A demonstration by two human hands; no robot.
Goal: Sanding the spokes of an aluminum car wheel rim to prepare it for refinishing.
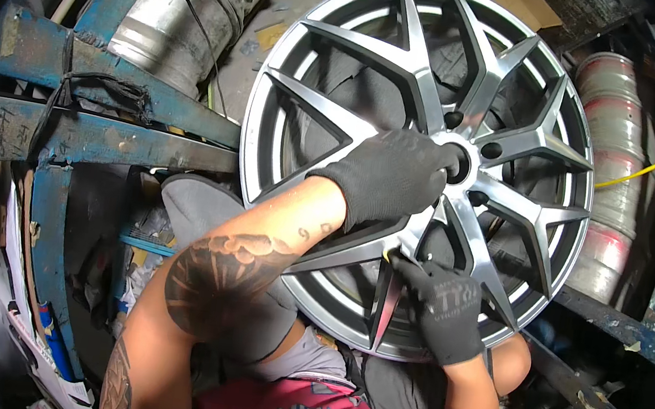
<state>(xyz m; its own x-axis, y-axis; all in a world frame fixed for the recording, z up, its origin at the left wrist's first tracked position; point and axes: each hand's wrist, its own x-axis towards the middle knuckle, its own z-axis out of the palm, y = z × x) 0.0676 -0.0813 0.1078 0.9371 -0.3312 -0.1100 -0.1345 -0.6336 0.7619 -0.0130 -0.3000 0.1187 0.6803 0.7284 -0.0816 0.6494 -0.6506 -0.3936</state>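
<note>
A multi-spoke alloy wheel with bright machined faces and dark recesses lies face up before me. My left hand, in a black knit work glove, grips the hub, its fingertips at the rim of the centre bore. Low on the wheel, my right hand, in a black glove bearing print, has its fingertips against a spoke. A small yellow spot shows at those fingertips; whether it is a held piece or part of the glove is unclear. The palm side of each hand is hidden.
Blue painted metal frame beams reach the wheel's left side. Large metallic cylinders lie at upper left, and a red-marked stack of cylindrical metal pieces stands at right. A yellow cable crosses that stack. Cardboard lies beyond the wheel.
</note>
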